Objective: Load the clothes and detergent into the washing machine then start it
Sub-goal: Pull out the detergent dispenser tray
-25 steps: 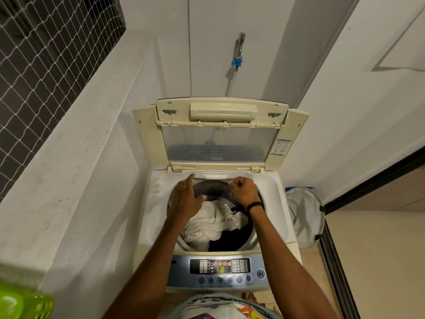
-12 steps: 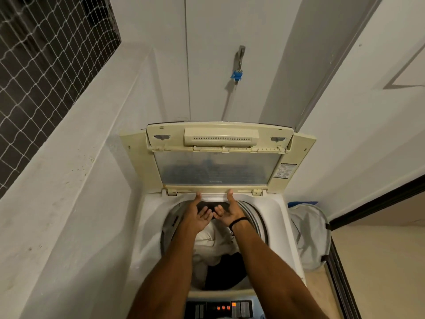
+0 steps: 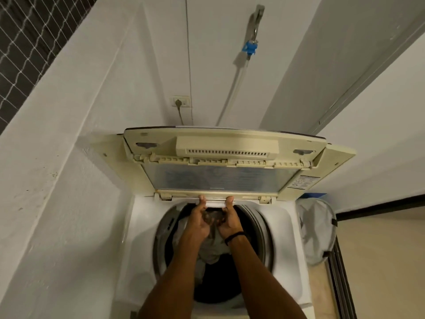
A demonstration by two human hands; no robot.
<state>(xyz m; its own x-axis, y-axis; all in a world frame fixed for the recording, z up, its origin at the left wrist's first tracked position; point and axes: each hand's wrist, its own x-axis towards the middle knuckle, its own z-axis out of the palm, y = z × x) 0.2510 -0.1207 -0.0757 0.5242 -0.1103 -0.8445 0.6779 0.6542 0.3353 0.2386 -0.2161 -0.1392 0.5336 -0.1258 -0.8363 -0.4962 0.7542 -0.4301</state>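
The white top-loading washing machine (image 3: 142, 229) stands below me with its cream folding lid (image 3: 220, 178) raised against the wall. Light and dark clothes (image 3: 212, 250) lie in the drum. My left hand (image 3: 198, 221) and my right hand (image 3: 230, 221) are side by side at the drum's back rim. Both thumbs press on top of a narrow white drawer front (image 3: 215, 204) under the lid hinge, and the fingers curl beneath it. A black band circles my right wrist. No detergent container is in view.
A grey mesh laundry bag (image 3: 318, 231) stands to the right of the machine by a dark door track. Above the lid are a wall socket (image 3: 180, 102) and a tap with a blue fitting (image 3: 250, 48). A white ledge (image 3: 46, 125) runs along the left.
Both hands moved from the clothes in the drum up to its back rim, and their thumbs now clamp the white drawer front. My view tilted up, so the control panel dropped out of frame.
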